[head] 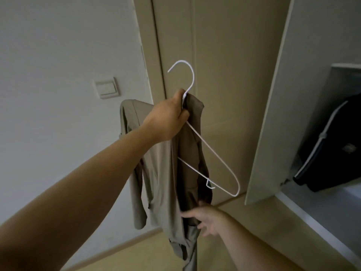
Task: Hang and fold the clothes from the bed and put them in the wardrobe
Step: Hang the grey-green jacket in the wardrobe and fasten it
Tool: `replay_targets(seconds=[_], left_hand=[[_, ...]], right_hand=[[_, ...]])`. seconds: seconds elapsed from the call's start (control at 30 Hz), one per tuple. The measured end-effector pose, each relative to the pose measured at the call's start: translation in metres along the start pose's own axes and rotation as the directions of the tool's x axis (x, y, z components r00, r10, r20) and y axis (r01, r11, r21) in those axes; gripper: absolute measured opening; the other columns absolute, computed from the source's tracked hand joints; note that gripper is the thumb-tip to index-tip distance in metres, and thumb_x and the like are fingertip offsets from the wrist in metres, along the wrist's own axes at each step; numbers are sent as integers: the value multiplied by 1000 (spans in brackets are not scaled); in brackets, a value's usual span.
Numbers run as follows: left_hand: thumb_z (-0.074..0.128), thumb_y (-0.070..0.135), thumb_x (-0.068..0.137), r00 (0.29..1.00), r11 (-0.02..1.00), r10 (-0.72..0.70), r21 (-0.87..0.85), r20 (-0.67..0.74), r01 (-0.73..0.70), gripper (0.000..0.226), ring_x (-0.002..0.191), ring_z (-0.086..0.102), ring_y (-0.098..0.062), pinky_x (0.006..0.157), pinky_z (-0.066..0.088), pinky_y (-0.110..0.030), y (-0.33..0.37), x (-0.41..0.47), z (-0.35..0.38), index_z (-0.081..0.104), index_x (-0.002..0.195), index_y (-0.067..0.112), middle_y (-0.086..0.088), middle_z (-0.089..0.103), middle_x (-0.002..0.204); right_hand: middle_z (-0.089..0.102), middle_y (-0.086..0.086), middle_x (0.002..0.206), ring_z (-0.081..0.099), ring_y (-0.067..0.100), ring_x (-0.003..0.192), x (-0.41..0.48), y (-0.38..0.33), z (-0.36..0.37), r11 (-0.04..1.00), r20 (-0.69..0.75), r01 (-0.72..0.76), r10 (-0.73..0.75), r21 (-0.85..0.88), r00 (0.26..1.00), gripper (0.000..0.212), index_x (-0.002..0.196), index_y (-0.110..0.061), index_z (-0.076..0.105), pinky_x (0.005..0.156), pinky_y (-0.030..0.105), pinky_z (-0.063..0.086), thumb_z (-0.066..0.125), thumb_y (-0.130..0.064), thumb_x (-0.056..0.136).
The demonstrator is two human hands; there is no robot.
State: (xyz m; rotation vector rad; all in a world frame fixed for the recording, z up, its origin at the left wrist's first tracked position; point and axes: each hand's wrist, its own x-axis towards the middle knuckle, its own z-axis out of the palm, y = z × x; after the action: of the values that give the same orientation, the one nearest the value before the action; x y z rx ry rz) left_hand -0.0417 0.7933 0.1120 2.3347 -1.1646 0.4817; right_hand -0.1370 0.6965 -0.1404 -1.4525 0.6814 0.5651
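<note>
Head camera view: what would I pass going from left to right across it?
Light switch → khaki shirt held with a white hanger → open wardrobe door → dark garment with white stripes.

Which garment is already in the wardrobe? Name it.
The dark white-striped garment at right; the khaki long-sleeved shirt is outside, on the white wire hanger in the left hand.
</note>
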Motion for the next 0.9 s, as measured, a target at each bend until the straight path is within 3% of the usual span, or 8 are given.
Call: replay_targets(seconds=[0.17,0.33,0.47,0.57,0.63,0.77,0.83,0.9], left_hand=[[46,14,98,990,978,134,-153,-42,-139,13,65,57,-23,59,48,-42,-5,17,1,40,108,20,-4,58,76],[46,12,98,976,934,202,-286,-79,-216,11,64,57,-26,59,47,-44,-16,26,-11,43,107,16,-6,57,73],[46,10,97,973,901,195,-369,-125,-228,12,71,57,-27,65,47,-44,-26,35,-12,47,109,11,-11,60,80],[47,10,97,968,867,208,-432,-141,-249,8,63,52,-13,57,42,-28,-24,41,-7,46,104,15,-5,57,78],[46,9,97,964,849,218,-458,-152,-264,7,60,49,-6,53,38,-19,-20,45,-4,46,103,13,-1,55,76],[45,8,96,960,817,238,-504,-148,-280,12,65,50,-15,55,38,-19,-13,52,5,49,107,5,-6,58,81],[46,9,96,958,822,243,-492,-150,-285,12,67,50,-13,54,37,-16,-9,56,11,50,107,7,-1,57,82],[46,10,96,962,829,235,-488,-141,-274,17,74,53,-18,63,39,-25,-7,60,18,51,112,6,-3,61,89]], right_hand=[[42,10,153,46,27,137,25,-2,-9,998,-318,59,-66,-31,946,104,156,-4,26,113,38,40,86,-35,76],[43,16,150,44,30,136,19,5,-24,998,-472,-24,-2,-50,882,52,144,2,44,110,32,38,62,-13,98],[41,16,152,42,29,138,12,6,-31,999,-558,-5,27,40,830,55,147,-2,38,109,33,36,60,-16,98],[35,16,155,39,29,140,0,10,-19,995,-569,16,43,97,821,62,154,0,23,109,30,35,51,-24,104],[48,14,140,50,30,123,3,18,-10,988,-567,11,80,156,820,61,154,-3,27,108,35,41,53,-27,103],[53,8,93,50,23,80,4,29,-4,941,-562,84,122,328,818,43,119,-11,47,80,37,49,61,-46,96],[52,10,86,49,23,74,0,29,-13,919,-598,102,161,382,785,29,99,-9,49,75,37,48,61,-35,98],[53,11,84,50,23,72,-4,28,-32,934,-662,116,149,339,734,23,83,-11,48,77,36,48,52,-22,103]])
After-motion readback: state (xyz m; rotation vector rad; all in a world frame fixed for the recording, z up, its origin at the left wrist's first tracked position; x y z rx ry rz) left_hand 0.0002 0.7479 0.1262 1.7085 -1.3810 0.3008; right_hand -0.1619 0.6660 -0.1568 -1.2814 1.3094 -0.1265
